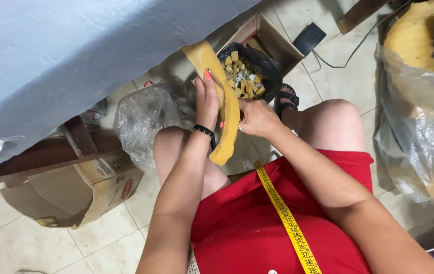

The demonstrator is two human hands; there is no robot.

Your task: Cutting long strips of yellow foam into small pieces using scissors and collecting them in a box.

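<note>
Both hands — left hand [207, 99], right hand [255, 117] — grip a curved yellow foam strip [225, 101], seemingly trimming it.

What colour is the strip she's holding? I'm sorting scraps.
Mustard yellow strip, seen in the head view.

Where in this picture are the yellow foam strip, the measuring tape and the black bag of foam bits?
yellow foam strip [230, 114], head view, middle of the strip.
measuring tape [284, 215], head view, stretch across the red lap.
black bag [269, 68], head view, right rim.

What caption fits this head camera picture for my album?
Left hand and right hand grip a long yellow foam strip above a black bag of small yellow foam cubes.
</note>
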